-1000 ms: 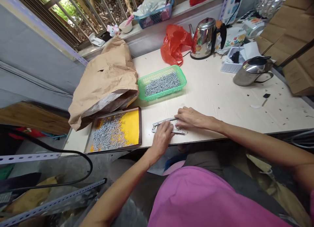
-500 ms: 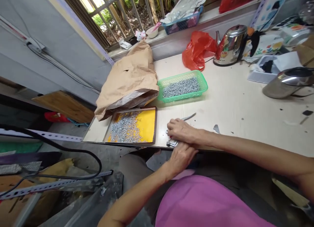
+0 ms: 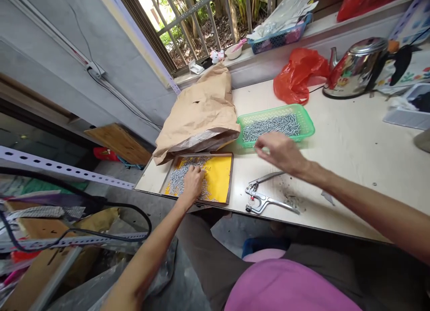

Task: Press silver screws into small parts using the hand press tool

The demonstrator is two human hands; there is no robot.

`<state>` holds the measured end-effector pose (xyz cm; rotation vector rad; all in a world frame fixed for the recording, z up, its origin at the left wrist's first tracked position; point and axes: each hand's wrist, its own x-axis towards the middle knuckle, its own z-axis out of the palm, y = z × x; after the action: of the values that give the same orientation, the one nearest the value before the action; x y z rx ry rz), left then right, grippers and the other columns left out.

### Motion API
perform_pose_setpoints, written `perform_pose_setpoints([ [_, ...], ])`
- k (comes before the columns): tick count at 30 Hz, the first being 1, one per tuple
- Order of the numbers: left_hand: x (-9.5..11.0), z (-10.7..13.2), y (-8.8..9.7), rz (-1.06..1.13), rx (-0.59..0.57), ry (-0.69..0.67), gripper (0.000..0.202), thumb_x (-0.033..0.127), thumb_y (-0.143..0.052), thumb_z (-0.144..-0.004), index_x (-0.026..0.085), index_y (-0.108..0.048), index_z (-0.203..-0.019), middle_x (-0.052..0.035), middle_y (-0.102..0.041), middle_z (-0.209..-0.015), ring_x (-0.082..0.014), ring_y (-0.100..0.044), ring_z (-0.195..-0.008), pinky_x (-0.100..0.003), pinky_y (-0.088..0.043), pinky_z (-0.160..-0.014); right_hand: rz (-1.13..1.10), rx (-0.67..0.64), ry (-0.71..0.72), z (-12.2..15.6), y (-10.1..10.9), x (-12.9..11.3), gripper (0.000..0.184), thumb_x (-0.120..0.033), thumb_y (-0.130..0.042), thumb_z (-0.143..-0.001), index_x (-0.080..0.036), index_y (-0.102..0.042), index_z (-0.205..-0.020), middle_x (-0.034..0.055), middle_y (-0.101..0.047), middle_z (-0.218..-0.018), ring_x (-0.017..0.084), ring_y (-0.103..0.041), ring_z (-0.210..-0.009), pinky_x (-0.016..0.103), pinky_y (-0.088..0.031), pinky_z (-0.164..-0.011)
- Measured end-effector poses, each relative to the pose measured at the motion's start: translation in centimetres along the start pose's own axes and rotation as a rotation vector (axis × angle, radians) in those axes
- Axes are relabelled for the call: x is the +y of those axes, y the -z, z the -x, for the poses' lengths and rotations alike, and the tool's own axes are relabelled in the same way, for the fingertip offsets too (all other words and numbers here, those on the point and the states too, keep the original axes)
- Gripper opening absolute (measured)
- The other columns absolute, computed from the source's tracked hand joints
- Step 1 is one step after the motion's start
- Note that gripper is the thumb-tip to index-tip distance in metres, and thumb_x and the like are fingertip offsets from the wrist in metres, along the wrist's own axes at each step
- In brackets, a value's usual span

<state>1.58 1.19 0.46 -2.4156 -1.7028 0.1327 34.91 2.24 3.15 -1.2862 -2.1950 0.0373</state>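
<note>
My left hand (image 3: 194, 182) is down in the shallow tray (image 3: 221, 179) with a yellow bottom, its bent fingers together on a pile of small silvery metal pins (image 3: 178, 179). Above the near side of the green plastic basket (image 3: 306, 125), my right hand (image 3: 280, 151) holds thumb and forefinger curled into a pinch; anything between the tips is too small to make out. More thin metal pins (image 3: 268, 125) fill the basket. Below my right hand, hand pliers (image 3: 265, 202) with a spring and a red part at the jaw lie untouched on the table.
A large brown paper bag (image 3: 201, 109) lies behind the tray. At the back are a red plastic bag (image 3: 297, 76) and a steel kettle (image 3: 356, 69). Small dark bits (image 3: 292, 199) and a grey scrap (image 3: 327, 197) lie near the pliers. The table's front edge runs close to my lap.
Both hands have left the pliers, which now lie in full view. My left hand has moved left into the tray; my right hand has risen toward the green basket. The view has shifted left.
</note>
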Motion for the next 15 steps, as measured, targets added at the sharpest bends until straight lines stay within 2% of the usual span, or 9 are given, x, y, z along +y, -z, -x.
perform_pose_setpoints([
  [2,-0.8,-0.9,-0.3,-0.004,-0.090,-0.070,0.026,0.013,-0.047,-0.088,0.020,-0.070,-0.078,-0.0135,-0.061,-0.088,-0.0279,-0.048,-0.093,-0.037,-0.042,-0.072,0.130,0.054,-0.099,-0.8,1.8,2.8,0.023,-0.023,-0.045,-0.094,-0.017,-0.066,-0.096,0.0109,-0.065,-0.088,0.026,-0.055,-0.087,0.039,-0.039,-0.079],
  [4,-1.2,-1.4,-0.3,0.020,-0.137,-0.112,0.025,0.011,-0.048,-0.086,0.019,-0.068,-0.073,-0.0141,-0.061,-0.087,-0.0274,-0.049,-0.092,-0.037,-0.041,-0.072,0.201,0.058,-0.141,-0.5,2.7,5.0,0.023,-0.028,-0.048,-0.093,-0.017,-0.065,-0.105,0.0127,-0.064,-0.097,0.029,-0.055,-0.095,0.042,-0.040,-0.081],
  [6,-1.3,-1.6,-0.1,0.071,-0.136,-0.115,0.024,0.011,-0.048,-0.084,0.018,-0.066,-0.069,-0.0143,-0.062,-0.086,-0.0271,-0.050,-0.092,-0.036,-0.041,-0.074,0.182,0.009,-0.132,1.2,2.9,6.0,0.026,-0.031,-0.049,-0.094,-0.016,-0.064,-0.110,0.0135,-0.062,-0.102,0.030,-0.055,-0.099,0.042,-0.042,-0.082],
  [8,-0.7,-1.6,0.5,0.177,-0.076,-0.072,0.022,0.014,-0.050,-0.084,0.018,-0.065,-0.069,-0.0129,-0.063,-0.085,-0.0262,-0.051,-0.092,-0.036,-0.042,-0.077,0.072,-0.085,-0.095,4.0,2.3,5.4,0.028,-0.033,-0.047,-0.096,-0.015,-0.064,-0.109,0.0129,-0.062,-0.102,0.026,-0.057,-0.096,0.039,-0.045,-0.081],
  [10,1.1,-1.3,1.1,0.376,0.006,0.037,0.018,0.020,-0.053,-0.084,0.018,-0.067,-0.073,-0.0101,-0.065,-0.085,-0.0233,-0.054,-0.088,-0.034,-0.043,-0.078,-0.077,-0.215,-0.051,7.2,1.4,3.7,0.028,-0.033,-0.045,-0.097,-0.015,-0.065,-0.106,0.0112,-0.062,-0.099,0.022,-0.059,-0.089,0.034,-0.046,-0.077],
  [12,4.0,-0.5,1.7,0.667,-0.005,0.175,0.017,0.028,-0.056,-0.083,0.017,-0.069,-0.079,-0.0068,-0.066,-0.081,-0.0185,-0.057,-0.076,-0.030,-0.045,-0.072,-0.178,-0.370,-0.018,10.2,0.3,1.5,0.027,-0.033,-0.045,-0.098,-0.016,-0.065,-0.102,0.0094,-0.062,-0.095,0.019,-0.059,-0.085,0.030,-0.046,-0.074],
  [15,9.2,1.1,2.0,1.089,-0.251,0.319,0.026,0.038,-0.060,-0.079,0.014,-0.069,-0.084,-0.0010,-0.061,-0.064,-0.0120,-0.051,-0.052,-0.024,-0.040,-0.053,-0.188,-0.509,-0.039,13.1,-0.9,-0.8,0.021,-0.031,-0.050,-0.096,-0.016,-0.065,-0.099,0.0084,-0.061,-0.095,0.018,-0.059,-0.083,0.029,-0.045,-0.073],
])
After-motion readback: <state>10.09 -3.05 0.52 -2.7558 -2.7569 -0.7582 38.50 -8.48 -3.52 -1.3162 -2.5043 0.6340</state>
